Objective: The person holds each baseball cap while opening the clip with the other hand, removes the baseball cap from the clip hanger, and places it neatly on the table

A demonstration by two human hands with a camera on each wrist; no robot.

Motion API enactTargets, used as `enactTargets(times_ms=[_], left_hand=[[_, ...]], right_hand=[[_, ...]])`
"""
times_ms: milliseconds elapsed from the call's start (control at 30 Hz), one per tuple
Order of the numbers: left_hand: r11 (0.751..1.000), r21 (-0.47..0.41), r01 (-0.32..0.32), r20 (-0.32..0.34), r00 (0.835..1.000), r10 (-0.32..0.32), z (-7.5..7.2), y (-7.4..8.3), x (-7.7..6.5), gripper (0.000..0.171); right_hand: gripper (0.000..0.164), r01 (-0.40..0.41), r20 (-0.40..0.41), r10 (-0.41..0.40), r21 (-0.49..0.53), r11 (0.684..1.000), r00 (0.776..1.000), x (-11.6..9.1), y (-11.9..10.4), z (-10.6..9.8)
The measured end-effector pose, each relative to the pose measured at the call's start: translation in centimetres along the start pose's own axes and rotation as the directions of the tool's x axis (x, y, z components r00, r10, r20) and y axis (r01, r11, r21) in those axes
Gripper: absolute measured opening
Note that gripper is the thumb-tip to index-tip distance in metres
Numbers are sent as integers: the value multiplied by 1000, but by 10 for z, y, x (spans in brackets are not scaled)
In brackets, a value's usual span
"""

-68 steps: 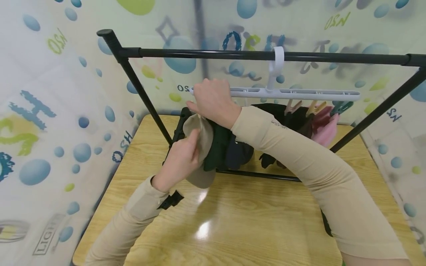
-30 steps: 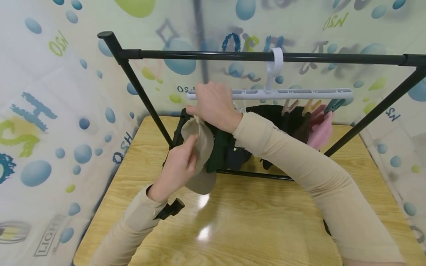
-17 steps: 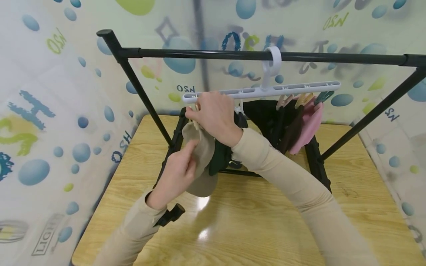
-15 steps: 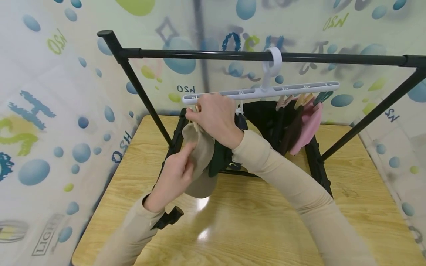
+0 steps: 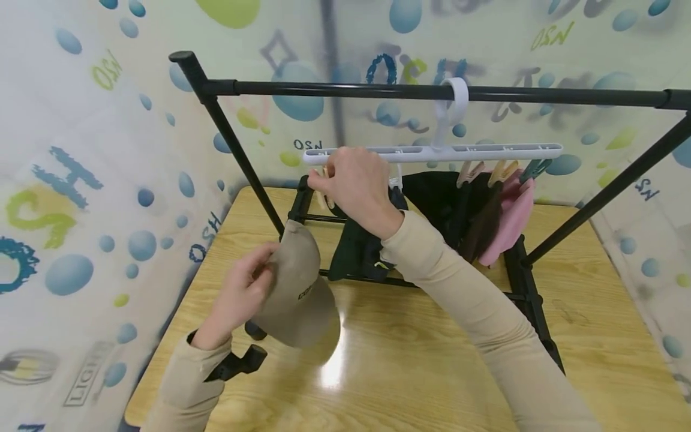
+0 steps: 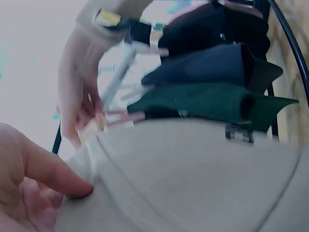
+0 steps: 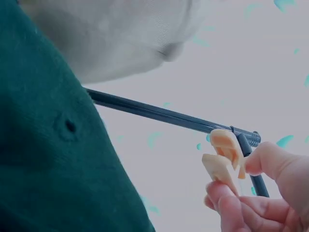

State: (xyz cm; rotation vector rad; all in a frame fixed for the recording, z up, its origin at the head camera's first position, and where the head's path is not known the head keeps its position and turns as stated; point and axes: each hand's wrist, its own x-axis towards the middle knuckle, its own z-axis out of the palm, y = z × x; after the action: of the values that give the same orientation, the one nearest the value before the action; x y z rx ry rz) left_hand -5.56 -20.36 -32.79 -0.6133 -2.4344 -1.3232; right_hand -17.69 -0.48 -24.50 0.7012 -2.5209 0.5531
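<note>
My left hand (image 5: 237, 297) pinches the crown edge of a beige baseball cap (image 5: 294, 288), which hangs tilted over the table at the rack's front left. Dark lettering shows on its front. My right hand (image 5: 361, 186) is at the left end of a white clip hanger (image 5: 502, 151), pinching a cream clothespin (image 7: 224, 169). The pin's jaws are apart, and the cap is away from them. A dark green cap (image 5: 345, 255) hangs behind the right wrist, beside a navy cap (image 6: 203, 67). The right forearm partly hides these caps.
The hanger hooks over the black rack's top bar (image 5: 378, 90). Farther right hang a black cap (image 5: 432, 192), a brown one (image 5: 480, 231) and a pink one (image 5: 510, 222) from coloured clothespins. The rack stands on a wooden table (image 5: 410, 360) before patterned walls.
My left hand has drawn the beige cap down and left, away from the clothespin. My right hand stays by the hanger's left end; the hanger has swung a little.
</note>
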Motion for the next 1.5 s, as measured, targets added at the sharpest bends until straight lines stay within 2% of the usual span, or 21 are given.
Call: enactTargets(times_ms=[67, 133, 200, 367, 433, 500, 733, 833, 967, 1167, 1333, 1433, 1500], left_hand=[[992, -79, 98, 23, 995, -97, -5, -4, -2, 42], [971, -146, 189, 51, 982, -183, -9, -7, -4, 38], [952, -173, 251, 67, 968, -243, -12, -9, -4, 34], [941, -203, 270, 19, 962, -272, -16, -12, 1, 27], [932, -239, 272, -2, 960, -281, -18, -15, 5, 24], [914, -278, 295, -14, 950, -311, -21, -19, 7, 23], [815, -425, 393, 32, 907, -420, -24, -40, 11, 25], [779, -473, 411, 39, 893, -448, -20, -51, 11, 27], [718, -549, 427, 45, 874, -484, -16, -65, 10, 30], [653, -581, 485, 105, 841, -531, -15, -86, 6, 33], [623, -602, 500, 133, 831, -540, -17, -104, 1, 34], [627, -584, 515, 141, 825, -546, -18, -113, -3, 33], [625, -568, 536, 148, 813, -562, -19, -118, -6, 32]], right_hand=[[48, 6, -13, -7, -8, 1000, 1000, -2, 1, 1], [50, 13, -28, -14, -15, 1000, 1000, -4, 2, 1], [51, 24, -47, -25, -18, 1000, 999, -6, 1, 2], [52, 79, -134, -88, -74, 994, 987, -12, 1, 4], [52, 98, -156, -113, -96, 991, 981, -13, 1, 4], [52, 113, -156, -128, -97, 989, 979, -14, 2, 3], [52, 131, -160, -147, -104, 986, 976, -17, 0, 0], [52, 134, -172, -151, -107, 985, 973, -19, -1, 0], [52, 140, -159, -156, -107, 984, 975, -22, -1, 0], [51, 158, -130, -172, -107, 982, 977, -22, -2, -4], [51, 171, -123, -184, -107, 979, 975, -21, -3, -7], [50, 166, -124, -180, -115, 979, 976, -22, -3, -7], [49, 162, -125, -177, -120, 979, 976, -22, -2, -7]])
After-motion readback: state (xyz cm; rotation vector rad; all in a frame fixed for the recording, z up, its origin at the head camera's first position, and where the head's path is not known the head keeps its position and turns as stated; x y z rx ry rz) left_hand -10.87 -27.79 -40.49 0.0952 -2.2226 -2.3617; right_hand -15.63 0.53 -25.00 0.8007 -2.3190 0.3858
